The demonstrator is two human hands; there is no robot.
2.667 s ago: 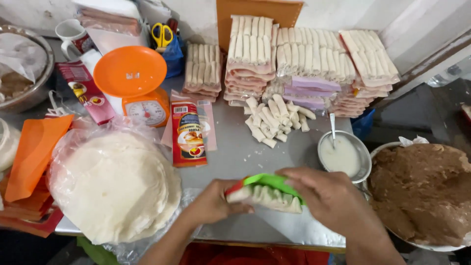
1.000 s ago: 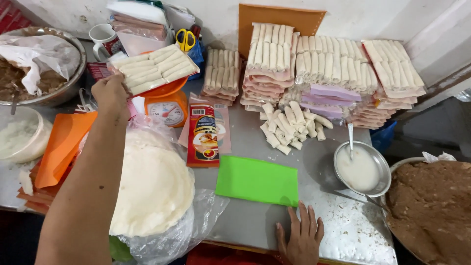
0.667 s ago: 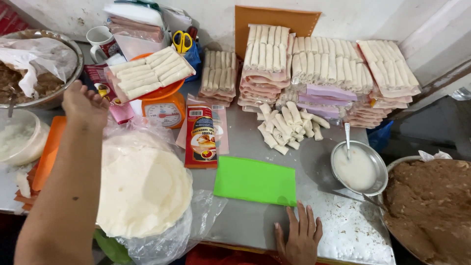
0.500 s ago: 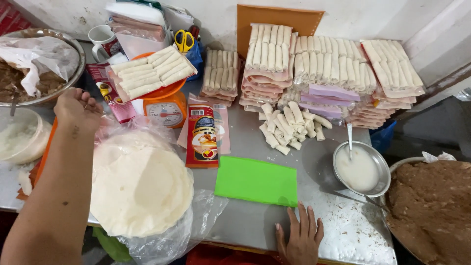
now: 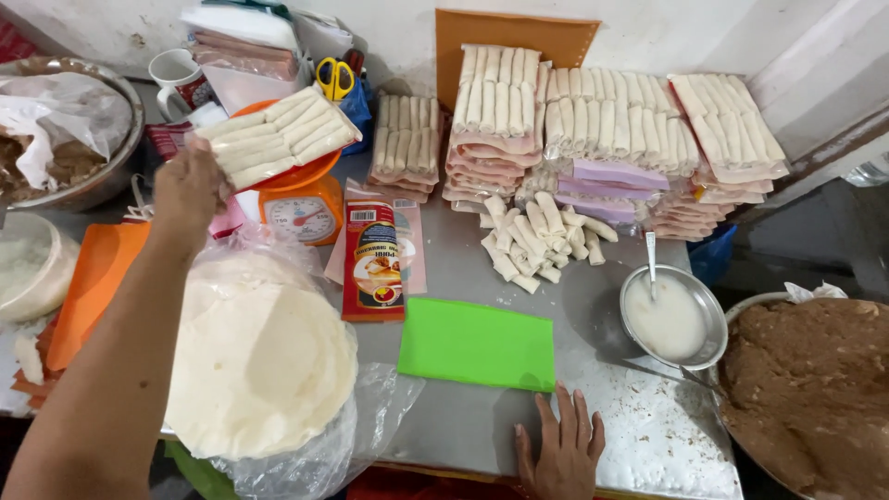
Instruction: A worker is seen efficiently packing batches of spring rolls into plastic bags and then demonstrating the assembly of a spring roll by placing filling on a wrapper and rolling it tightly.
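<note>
Right hand (image 5: 562,451): lower centre, flat on the steel table (image 5: 482,268), fingers spread, gripping nothing.
Green sheet (image 5: 477,343): just beyond it, bare.
Left hand (image 5: 188,188): upper left, closed on the tray of rolls (image 5: 275,137).
Scale (image 5: 301,199): under the tray.
Risk: the tilted tray, gripped at one corner, could likely shed rolls.

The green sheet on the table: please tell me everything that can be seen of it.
The green sheet is a bright green rectangle, thin and smooth, plastic by its look. It lies flat and bare on the grey metal table, its long side running left to right, slightly tilted. It sits between the stack of round white wrappers and the metal bowl of white paste. The right hand rests on the table just below it, not touching.
</note>
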